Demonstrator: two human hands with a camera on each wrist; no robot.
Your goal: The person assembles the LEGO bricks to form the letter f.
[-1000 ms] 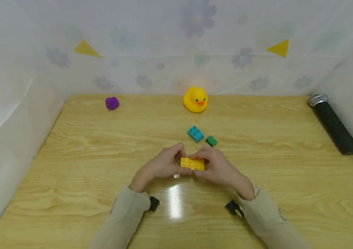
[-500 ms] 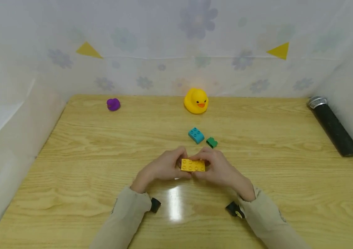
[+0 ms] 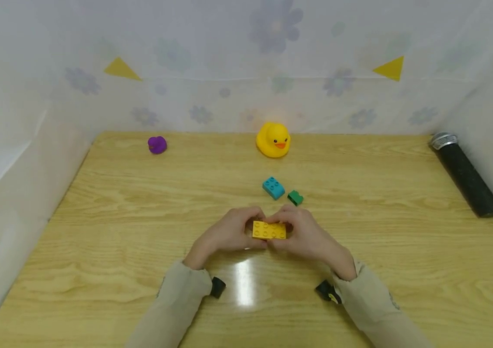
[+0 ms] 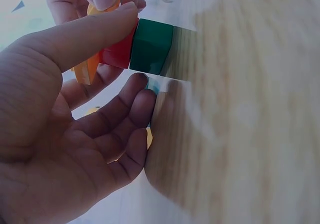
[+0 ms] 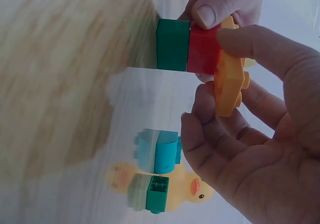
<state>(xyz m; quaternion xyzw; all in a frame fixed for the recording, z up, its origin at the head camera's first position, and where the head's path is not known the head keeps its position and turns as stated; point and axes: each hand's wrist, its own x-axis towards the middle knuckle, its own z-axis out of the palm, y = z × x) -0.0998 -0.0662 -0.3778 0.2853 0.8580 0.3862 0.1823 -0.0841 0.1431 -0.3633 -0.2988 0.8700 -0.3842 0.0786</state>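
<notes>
Both hands meet around a small upright stack of toy building bricks. On top is a yellow brick (image 3: 269,230) with studs, below it a red brick (image 5: 203,48), and at the bottom a green brick (image 4: 152,46) standing on the table. My left hand (image 3: 233,231) grips the stack from the left, its thumb lying along the red brick. From the right, my right hand (image 3: 300,233) pinches the yellow brick and the red one at their join. Just beyond the hands lie a blue brick (image 3: 274,188) and a small green brick (image 3: 295,197) on its side.
A yellow rubber duck (image 3: 274,140) stands at the table's back edge, a purple duck (image 3: 157,145) at back left. A black microphone (image 3: 468,176) lies along the right edge. Pale flowered cloth (image 3: 211,58) hangs behind the wooden table (image 3: 120,203).
My left fingertips have closed in slightly towards the right hand. The yellow brick stays nearly in place, and the right hand has barely moved.
</notes>
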